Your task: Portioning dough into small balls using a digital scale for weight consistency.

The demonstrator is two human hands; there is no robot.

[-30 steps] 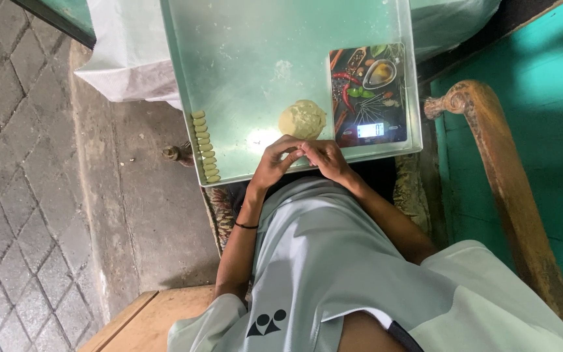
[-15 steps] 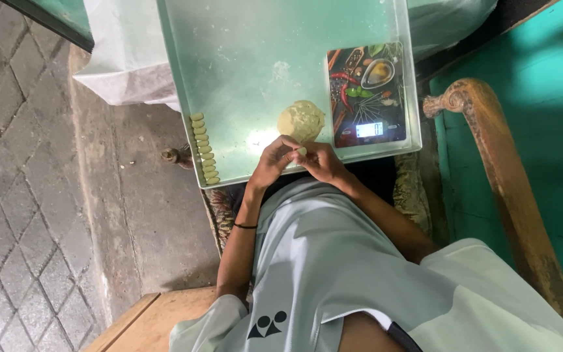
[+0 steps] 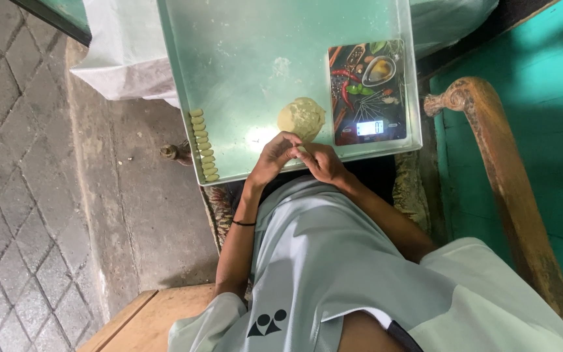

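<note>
Over the pale green metal tray (image 3: pixel 242 58), the left hand (image 3: pixel 272 158) and right hand (image 3: pixel 322 161) pinch a small dough bit (image 3: pixel 302 149) beside the beige dough lump (image 3: pixel 302 118); grey paving stones (image 3: pixel 14 163) lie left.

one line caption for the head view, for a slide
Both hands pinch a small dough piece over a metal tray beside a dough lump.

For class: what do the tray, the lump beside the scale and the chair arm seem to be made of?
Tray: likely metal, dull silver sheen with glare and a floury dusting.
Lump: soft dough, pale yellow, matte and dented.
Chair arm: wood, worn brown finish, carved curled end.
</note>
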